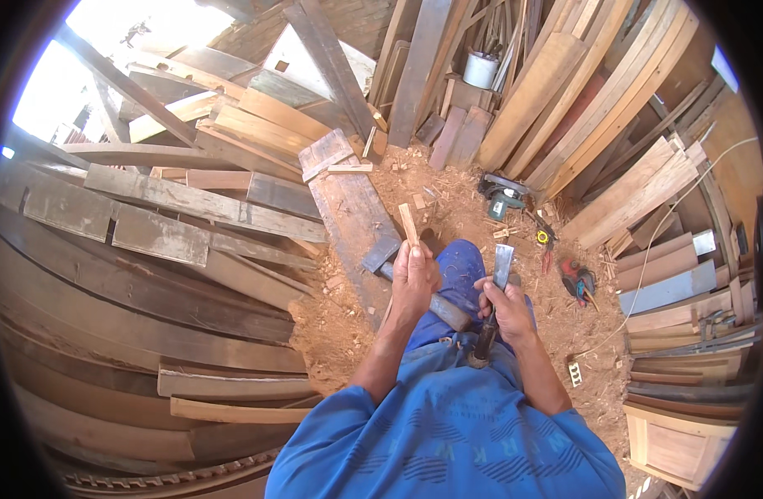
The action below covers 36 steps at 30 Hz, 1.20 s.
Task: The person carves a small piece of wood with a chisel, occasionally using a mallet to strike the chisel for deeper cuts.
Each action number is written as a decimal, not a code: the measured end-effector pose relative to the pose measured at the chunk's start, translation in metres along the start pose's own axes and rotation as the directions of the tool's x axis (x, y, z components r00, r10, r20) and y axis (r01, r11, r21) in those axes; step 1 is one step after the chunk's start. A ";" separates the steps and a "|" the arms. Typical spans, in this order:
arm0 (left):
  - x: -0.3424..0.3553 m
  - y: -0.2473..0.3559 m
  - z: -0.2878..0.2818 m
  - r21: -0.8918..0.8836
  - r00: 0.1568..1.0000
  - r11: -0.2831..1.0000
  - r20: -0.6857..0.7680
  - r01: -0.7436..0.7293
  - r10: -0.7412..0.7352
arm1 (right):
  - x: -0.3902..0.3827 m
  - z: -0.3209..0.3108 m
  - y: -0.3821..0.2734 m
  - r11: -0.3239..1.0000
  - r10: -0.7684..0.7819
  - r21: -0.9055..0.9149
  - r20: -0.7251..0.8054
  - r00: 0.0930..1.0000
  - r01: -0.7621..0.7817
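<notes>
The left hand [415, 279] pinches a small stick of wood [408, 223], held up just left of the blue leg [460, 259]. The right hand [508, 309] is wrapped round a chisel [502, 266], its flat blade pointing up. I think it works best to hold the stick tight, fingers low, and keep the blade away from both hands.

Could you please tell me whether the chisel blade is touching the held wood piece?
Apart: the head view shows a wide gap between the chisel blade and the held wood piece.
</notes>
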<state>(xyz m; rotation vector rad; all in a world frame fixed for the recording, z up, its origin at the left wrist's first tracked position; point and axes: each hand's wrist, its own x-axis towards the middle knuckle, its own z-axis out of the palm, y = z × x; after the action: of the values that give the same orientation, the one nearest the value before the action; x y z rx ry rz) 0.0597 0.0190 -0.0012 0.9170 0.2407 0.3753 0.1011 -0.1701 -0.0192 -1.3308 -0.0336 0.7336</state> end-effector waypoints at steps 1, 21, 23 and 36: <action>-0.002 -0.001 -0.003 0.022 1.000 1.000 0.011 0.007 -0.008 | 0.000 0.000 0.004 1.000 0.003 -0.009 -0.005 1.000 -0.003; -0.006 0.010 -0.007 -0.508 0.951 0.803 0.163 0.311 -0.264 | 0.000 0.019 -0.050 0.961 -0.090 0.248 -0.126 0.988 0.120; -0.003 0.008 -0.007 -0.496 0.968 0.833 0.082 0.246 -0.238 | 0.000 0.017 -0.054 0.967 -0.093 0.232 -0.071 0.993 0.107; -0.017 0.014 -0.009 -0.154 0.906 0.985 0.401 -0.078 0.135 | 0.002 0.034 -0.046 1.000 -0.010 0.027 0.106 0.994 0.007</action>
<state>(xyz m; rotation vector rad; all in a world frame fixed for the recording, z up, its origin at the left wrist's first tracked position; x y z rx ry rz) 0.0377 0.0266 0.0056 0.8559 -0.2212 0.2872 0.1089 -0.1419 0.0301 -1.2644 -0.1143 0.7949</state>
